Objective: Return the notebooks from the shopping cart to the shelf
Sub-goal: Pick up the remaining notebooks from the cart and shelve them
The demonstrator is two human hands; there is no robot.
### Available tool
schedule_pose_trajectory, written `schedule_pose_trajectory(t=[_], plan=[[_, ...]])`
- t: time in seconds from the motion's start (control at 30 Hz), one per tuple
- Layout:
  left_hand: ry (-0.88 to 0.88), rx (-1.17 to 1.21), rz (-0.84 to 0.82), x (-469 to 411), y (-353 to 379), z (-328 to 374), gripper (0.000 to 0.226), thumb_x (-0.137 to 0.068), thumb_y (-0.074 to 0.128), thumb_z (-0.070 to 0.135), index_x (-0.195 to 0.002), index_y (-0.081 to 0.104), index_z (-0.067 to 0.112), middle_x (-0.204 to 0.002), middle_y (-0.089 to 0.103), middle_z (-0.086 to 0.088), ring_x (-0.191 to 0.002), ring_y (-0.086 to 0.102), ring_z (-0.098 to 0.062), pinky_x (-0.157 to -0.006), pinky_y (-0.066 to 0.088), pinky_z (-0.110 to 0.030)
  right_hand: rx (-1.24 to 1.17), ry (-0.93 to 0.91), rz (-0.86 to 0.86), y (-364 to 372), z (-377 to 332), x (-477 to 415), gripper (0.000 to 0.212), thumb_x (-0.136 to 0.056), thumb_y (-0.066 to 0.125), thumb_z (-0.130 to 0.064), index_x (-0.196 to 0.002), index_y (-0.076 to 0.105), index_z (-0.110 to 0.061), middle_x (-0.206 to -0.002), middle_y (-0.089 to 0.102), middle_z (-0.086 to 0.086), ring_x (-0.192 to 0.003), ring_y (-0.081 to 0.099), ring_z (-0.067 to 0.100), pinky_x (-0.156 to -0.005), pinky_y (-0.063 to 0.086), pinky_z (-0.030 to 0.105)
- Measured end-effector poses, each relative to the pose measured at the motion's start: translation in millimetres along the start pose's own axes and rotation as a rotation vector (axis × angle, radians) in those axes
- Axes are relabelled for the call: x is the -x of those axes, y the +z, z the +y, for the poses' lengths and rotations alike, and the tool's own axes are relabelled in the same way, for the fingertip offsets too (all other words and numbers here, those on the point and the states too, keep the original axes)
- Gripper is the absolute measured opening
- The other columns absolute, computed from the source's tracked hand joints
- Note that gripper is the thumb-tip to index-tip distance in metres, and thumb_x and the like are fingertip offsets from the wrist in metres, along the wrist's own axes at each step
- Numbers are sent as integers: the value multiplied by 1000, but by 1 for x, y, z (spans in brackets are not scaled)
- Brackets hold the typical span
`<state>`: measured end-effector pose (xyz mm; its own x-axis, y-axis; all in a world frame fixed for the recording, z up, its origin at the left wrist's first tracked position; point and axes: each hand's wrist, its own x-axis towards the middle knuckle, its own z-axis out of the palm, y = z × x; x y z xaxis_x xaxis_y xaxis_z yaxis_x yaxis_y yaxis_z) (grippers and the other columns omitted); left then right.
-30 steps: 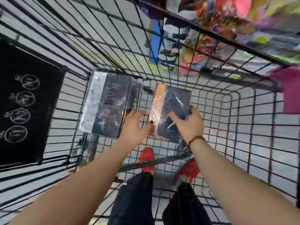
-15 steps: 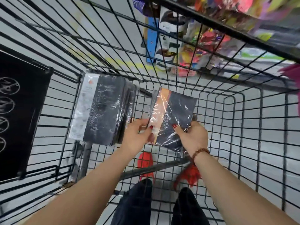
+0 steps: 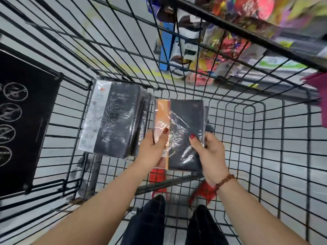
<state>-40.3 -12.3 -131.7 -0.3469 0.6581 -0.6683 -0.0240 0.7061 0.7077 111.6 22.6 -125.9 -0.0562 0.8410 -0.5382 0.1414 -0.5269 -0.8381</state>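
Inside cart [image 3: 254, 110], fingers [image 3: 194, 142] round notebook [image 3: 185, 117]

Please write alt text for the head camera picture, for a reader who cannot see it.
The left hand and right hand hold a plastic-wrapped dark notebook with an orange strip inside a black wire shopping cart. A stack of similar wrapped notebooks lies to its left, and blurred colourful goods show beyond the cart.

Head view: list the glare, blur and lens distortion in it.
In the head view, glare streaks the plastic wrap on the held notebook and on the notebook stack. The shelf goods at top right are smeared by blur. The cart wires bow and fan out toward the edges, which is wide-angle distortion.
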Motion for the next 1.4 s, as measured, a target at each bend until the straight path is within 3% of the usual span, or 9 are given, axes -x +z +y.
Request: schedule_pose_trajectory(t=[0.17,0.27,0.47,0.67,0.9,1.1,1.23,1.3,1.4], plan=[[66,42,136,-9,-35,27,19,-94,52,32,-103,57,17,-88,66,1,-68,61,-11,-54,49,-19,-51,30,-14,33,-21,-4,15,-82,71,-25,-88,66,-12,-93,71,13,-88,68,27,-81,57,39],[127,30,208,-17,-59,37,13,-93,52,33,-100,55,22,-85,64,5,-72,61,-10,-59,47,-20,-32,59,-20,42,-27,-14,9,-84,69,-24,-91,68,-19,-92,71,2,-86,67,12,-76,55,23],[161,-97,354,-36,-102,11,21,-90,57,39,-98,60,20,-79,63,6,-71,59,-13,-64,47,-23,160,-9,363,13,3,-35,19,-75,77,-18,-87,62,-18,-87,64,4,-70,56,9,-67,48,17],[156,-146,369,-38,-118,-12,28,-84,58,45,-93,65,19,-88,70,-11,-78,63,-25,-76,53,-43,570,128,415,3,24,-43,55,-67,80,-44,-104,58,-10,-107,61,6,-91,56,19,-74,39,23],[174,-168,356,-39,-118,-14,24,-88,57,41,-81,60,18,-64,57,-2,-56,48,-14,-59,39,-29,719,187,396,19,16,-48,77,-61,81,-52,-113,51,-3,-120,52,12,-106,53,24,-74,43,31],[144,-144,329,-37,-119,-12,36,-81,55,53,-83,59,18,-82,66,-17,-68,57,-21,-67,49,-39,628,163,338,10,21,-49,59,-75,76,-37,-116,51,-2,-120,50,13,-100,50,21,-76,35,22],[85,-147,337,-31,-114,-7,32,-88,55,47,-88,61,15,-86,67,-19,-71,60,-25,-67,55,-48,563,133,346,-1,25,-47,36,-77,75,-32,-92,54,-6,-96,59,9,-79,56,19,-61,38,18],[77,-161,347,-27,-112,-5,39,-88,54,48,-90,60,10,-84,67,-20,-69,58,-24,-65,54,-44,476,160,362,-2,22,-41,30,-81,73,-26,-92,49,-11,-80,56,1,-65,52,12,-49,34,12],[72,-166,325,-14,-109,-2,37,-90,54,45,-88,59,8,-73,64,-12,-63,54,-22,-58,44,-29,333,145,410,-3,16,-26,26,-87,65,-16,-97,41,-14,-74,53,-6,-64,52,9,-55,38,19]])
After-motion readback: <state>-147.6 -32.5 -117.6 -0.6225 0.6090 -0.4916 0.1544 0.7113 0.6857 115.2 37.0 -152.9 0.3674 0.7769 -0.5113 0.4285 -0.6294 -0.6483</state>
